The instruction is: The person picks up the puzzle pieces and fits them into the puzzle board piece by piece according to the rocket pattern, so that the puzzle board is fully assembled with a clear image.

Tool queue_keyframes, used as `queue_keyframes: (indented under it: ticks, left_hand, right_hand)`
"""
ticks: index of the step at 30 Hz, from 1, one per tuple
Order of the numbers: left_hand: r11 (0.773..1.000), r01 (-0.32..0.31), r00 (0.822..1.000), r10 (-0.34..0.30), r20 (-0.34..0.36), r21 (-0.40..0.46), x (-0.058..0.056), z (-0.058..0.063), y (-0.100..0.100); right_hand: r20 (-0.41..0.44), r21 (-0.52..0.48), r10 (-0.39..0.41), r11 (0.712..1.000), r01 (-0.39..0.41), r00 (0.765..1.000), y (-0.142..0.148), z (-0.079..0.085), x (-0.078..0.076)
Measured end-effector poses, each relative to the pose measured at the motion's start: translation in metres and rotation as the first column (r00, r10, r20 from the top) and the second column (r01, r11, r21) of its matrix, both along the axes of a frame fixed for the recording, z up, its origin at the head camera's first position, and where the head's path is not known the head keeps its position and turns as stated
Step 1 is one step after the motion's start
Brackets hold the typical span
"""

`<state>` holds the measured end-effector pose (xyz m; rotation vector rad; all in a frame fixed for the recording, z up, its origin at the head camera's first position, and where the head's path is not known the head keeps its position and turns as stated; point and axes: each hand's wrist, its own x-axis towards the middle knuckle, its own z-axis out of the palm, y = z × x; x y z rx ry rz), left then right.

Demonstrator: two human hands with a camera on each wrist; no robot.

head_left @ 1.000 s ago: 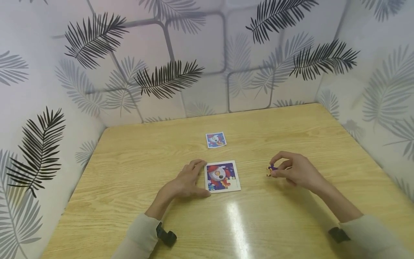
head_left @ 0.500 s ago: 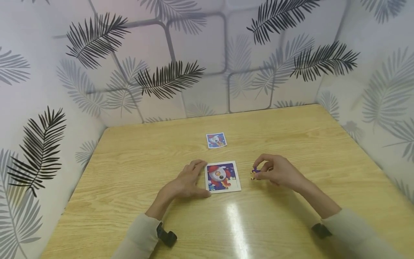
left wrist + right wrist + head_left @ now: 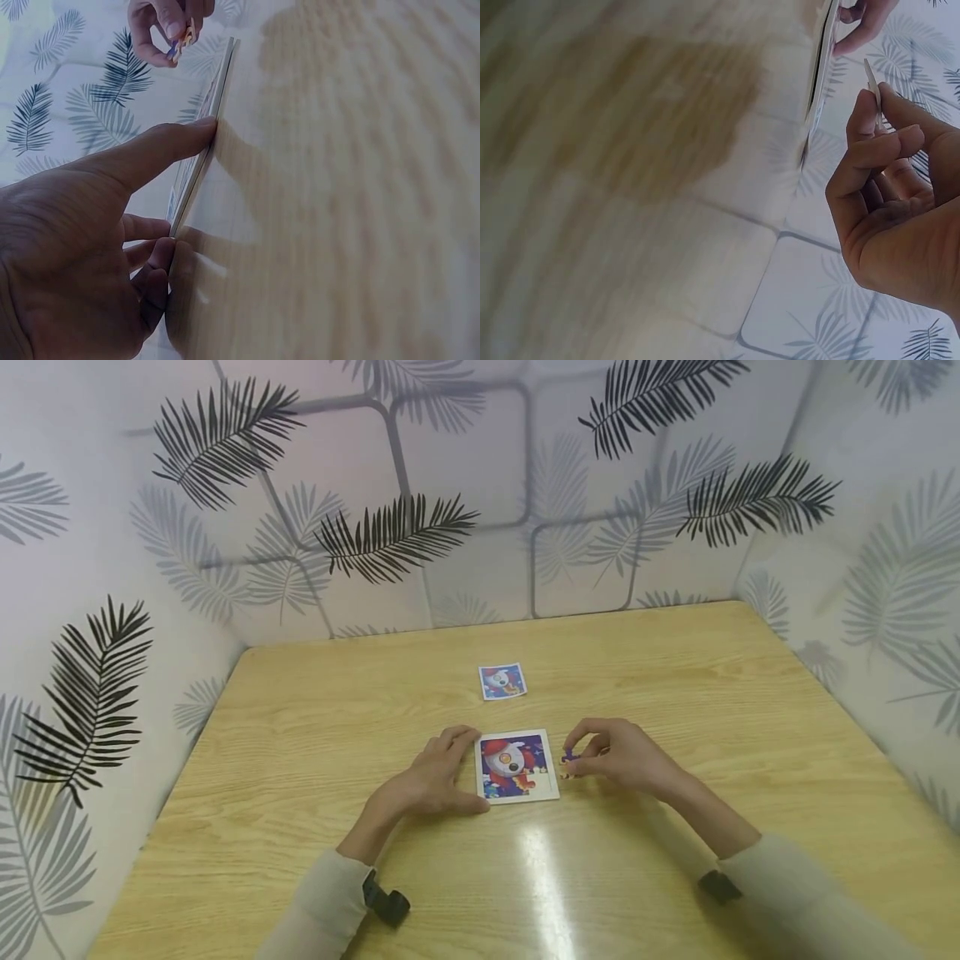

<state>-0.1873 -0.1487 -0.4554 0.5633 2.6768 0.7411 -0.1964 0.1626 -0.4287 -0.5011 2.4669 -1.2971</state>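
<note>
A square jigsaw puzzle board (image 3: 542, 787) with a white frame lies on the table, its rocket picture filled except for a pale gap at the lower right. My left hand (image 3: 431, 781) holds the board's left side, fingers by the far corner and thumb (image 3: 196, 133) against the near corner. Just right of the frame, my right hand (image 3: 626, 758) pinches a purple and yellow puzzle piece (image 3: 567, 762) between thumb and fingertips. Seen edge-on in the right wrist view, the puzzle piece (image 3: 871, 77) is held apart from the board.
Behind the board lies a small card (image 3: 502, 682) printed with the same rocket picture. The wooden table (image 3: 315, 710) meets a leaf-patterned wall covering (image 3: 480, 568) at the back and sides. A streak of light reflects on the tabletop near the front.
My right hand has moved left with the puzzle piece, from well right of the board to close beside its right edge. My left hand and the board have stayed in place.
</note>
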Motion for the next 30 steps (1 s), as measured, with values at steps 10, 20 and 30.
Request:
queue_keyframes:
  ticks: [10,20,30]
  left_hand:
    - [1.000,-0.002,1.000,0.002,-0.002,0.012,0.001,0.002,0.000]
    - [1.000,0.004,1.000,-0.004,0.004,0.007,0.001,0.002,0.000]
    - [1.000,-0.004,1.000,0.004,0.009,-0.001,0.000,0.003,0.001]
  right_hand:
    - [-0.033,0.106,0.052,0.993,-0.049,0.998,-0.023,-0.003,-0.003]
    - [0.005,0.129,0.081,0.988,-0.081,0.997,-0.032,-0.008,-0.006]
    - [-0.039,0.169,0.119,0.979,-0.111,0.992,-0.039,-0.008,-0.007]
